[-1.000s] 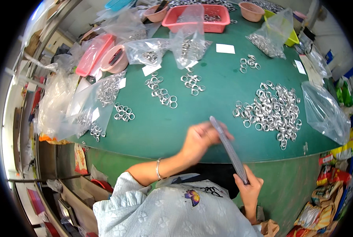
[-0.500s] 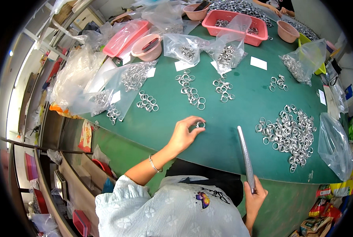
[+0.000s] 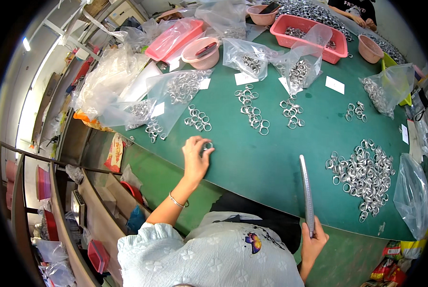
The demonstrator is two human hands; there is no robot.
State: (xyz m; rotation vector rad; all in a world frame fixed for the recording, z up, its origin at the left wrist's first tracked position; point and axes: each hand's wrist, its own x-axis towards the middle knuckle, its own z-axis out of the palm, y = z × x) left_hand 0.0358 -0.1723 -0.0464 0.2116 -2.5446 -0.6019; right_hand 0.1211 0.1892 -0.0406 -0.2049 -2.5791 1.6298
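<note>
Over tabletop (image 3: 252,165), left hand (image 3: 195,155): pinches metal ring (image 3: 208,145); slackness might drop it.
Right hand (image 3: 314,240): grips ring mandrel (image 3: 307,191); swinging might scatter ring pile (image 3: 364,174).

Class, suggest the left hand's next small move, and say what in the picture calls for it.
Probably, the left hand should set its ring down beside the nearest small ring cluster: it pinches that ring just on the cluster's near side, while the right hand grips a grey stick with no ring on it.
</note>
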